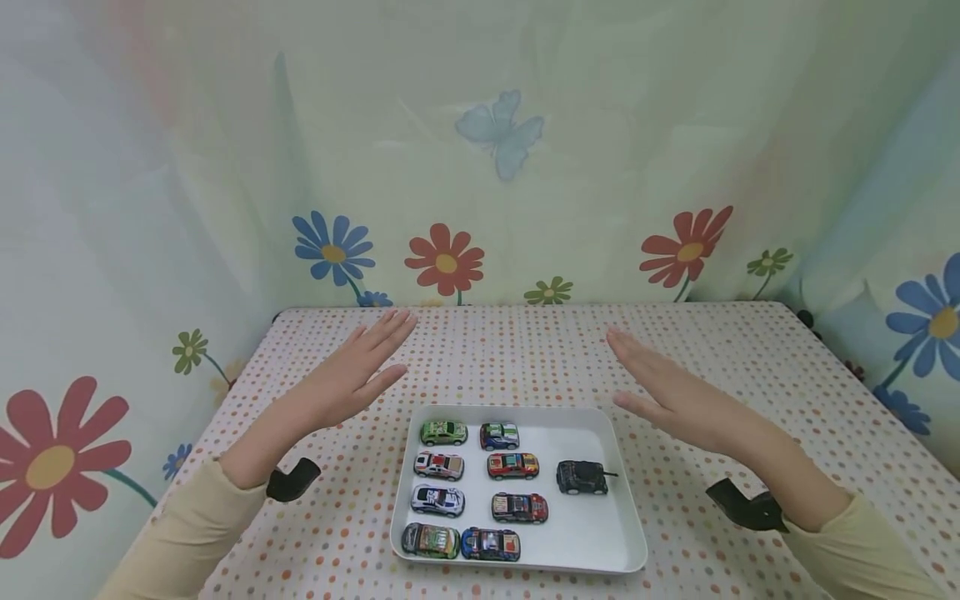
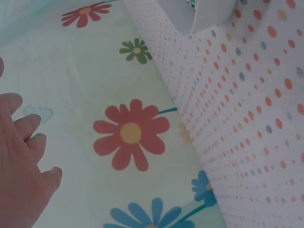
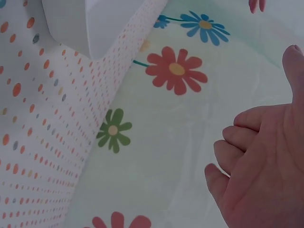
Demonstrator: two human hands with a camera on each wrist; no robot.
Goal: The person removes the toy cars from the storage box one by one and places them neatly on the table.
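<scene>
Both hands hover apart above the table, fingers extended and holding nothing. The left hand [image 1: 352, 375] is over the far left side of a white tray [image 1: 558, 533]; the right hand [image 1: 675, 400] is over its far right side. Several toy cars stand in two columns in the tray's left and middle, among them a green car [image 1: 443, 432], a white-and-red car [image 1: 438, 466], a red-and-yellow car [image 1: 513, 466] and a blue car [image 1: 491, 544]. A black toy tank [image 1: 582, 477] sits apart on the right, its barrel pointing right. In the wrist views, the left palm [image 2: 21, 166] and right palm [image 3: 266, 161] show bare.
The tray stands on a table with a dotted cloth [image 1: 510, 350]. A curtain printed with flowers and a butterfly [image 1: 501, 133] surrounds the table at the back and sides. A black band is on the left wrist [image 1: 293, 480] and another on the right wrist [image 1: 746, 505].
</scene>
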